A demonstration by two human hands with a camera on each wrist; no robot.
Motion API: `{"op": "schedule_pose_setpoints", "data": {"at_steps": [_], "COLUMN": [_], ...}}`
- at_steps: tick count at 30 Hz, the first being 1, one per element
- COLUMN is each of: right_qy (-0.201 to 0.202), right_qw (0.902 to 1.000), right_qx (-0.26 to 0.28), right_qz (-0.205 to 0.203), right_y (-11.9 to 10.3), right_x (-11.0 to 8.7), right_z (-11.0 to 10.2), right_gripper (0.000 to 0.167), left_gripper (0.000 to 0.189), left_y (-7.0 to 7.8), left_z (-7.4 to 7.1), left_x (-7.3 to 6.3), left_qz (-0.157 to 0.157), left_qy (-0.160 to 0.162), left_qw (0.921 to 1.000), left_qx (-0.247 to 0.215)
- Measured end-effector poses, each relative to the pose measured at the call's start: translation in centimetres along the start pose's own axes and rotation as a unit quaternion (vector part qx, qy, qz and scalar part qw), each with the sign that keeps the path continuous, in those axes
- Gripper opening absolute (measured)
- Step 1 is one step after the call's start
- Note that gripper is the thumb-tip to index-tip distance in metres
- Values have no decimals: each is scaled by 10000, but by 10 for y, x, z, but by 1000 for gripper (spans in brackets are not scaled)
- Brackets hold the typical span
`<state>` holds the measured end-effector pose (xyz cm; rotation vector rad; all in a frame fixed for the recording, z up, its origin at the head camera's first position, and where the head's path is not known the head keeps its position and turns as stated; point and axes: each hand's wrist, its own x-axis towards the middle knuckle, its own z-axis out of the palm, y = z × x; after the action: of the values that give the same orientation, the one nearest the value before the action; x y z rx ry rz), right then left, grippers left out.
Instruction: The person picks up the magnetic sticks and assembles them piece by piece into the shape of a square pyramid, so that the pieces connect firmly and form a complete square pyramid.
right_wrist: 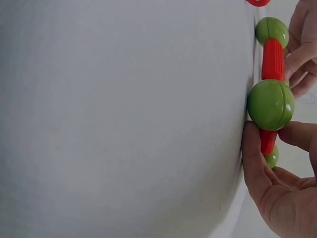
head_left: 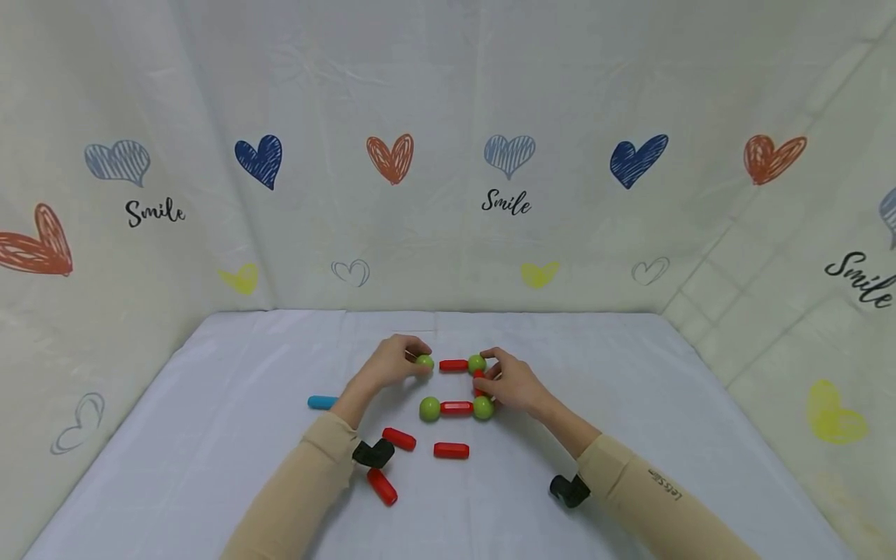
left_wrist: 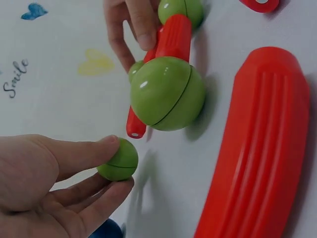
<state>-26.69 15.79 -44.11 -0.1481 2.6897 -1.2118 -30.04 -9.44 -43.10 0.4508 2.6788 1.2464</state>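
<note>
Held at mid-frame
Left hand (head_left: 396, 360) pinches a green ball (head_left: 425, 362); right hand (head_left: 514, 383) grips a red rod (right_wrist: 268, 142) (probably to steady it).

A pale cloth (head_left: 448, 78) hangs across the upper part of the head view, printed with hearts. A dark blue heart (head_left: 259, 162) sits at upper left, an orange heart (head_left: 390, 159) left of upper centre, and a yellow heart (head_left: 539, 274) lower down, right of centre. Faint lines (head_left: 745, 288) at right may be creases. A white tablecloth (head_left: 602, 373) fills the lower middle.
</note>
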Motion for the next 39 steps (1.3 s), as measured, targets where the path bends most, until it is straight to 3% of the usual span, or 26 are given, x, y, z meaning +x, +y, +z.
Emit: {"op": "schedule_pose_setpoints", "data": {"at_steps": [17,26,39], "right_qy": [-64,-87,-97], "right_qw": [10000,9999,9999], "right_qx": [55,98,42], "right_qz": [-37,-2,30], "right_y": [0,-1,-1], "right_x": [0,0,-1], "right_z": [-1,-1,-1], "right_gripper": [54,54,56], "left_gripper": [32,39,37], "left_y": [3,0,7], "left_z": [9,7,-8], "left_x": [6,4,-19], "left_qz": [-41,-16,26], "left_qy": [-45,49,167], "left_qw": [10000,10000,9991], "left_qx": [-51,-29,401]}}
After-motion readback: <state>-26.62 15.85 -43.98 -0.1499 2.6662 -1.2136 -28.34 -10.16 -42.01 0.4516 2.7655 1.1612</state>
